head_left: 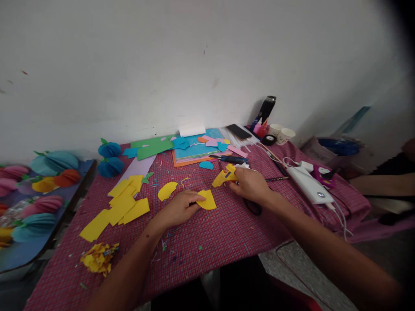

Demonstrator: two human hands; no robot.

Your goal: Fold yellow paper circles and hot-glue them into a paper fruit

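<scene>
My left hand (pixel 181 208) pinches the edge of a yellow paper piece (pixel 208 200) just above the checked tablecloth. In my right hand (pixel 251 185) is a yellow glue gun (pixel 224 175), its nozzle pointing down and left, a little above and right of that paper and apart from it. Another yellow half-round paper piece (pixel 167 191) lies to the left, beyond my left hand. Several yellow paper rectangles (pixel 125 205) are spread farther left. The fingers of my right hand wrap the glue gun's handle and hide most of it.
A crumpled yellow paper ball (pixel 99 258) lies front left. Paper pumpkins (pixel 110 167) stand back left, more on a blue table (pixel 73 190). Scissors (pixel 228 159), a phone (pixel 239 131), paper cups (pixel 285 135) and a black bottle (pixel 267 108) are at the back. A white power strip (pixel 309 185) with cables lies right.
</scene>
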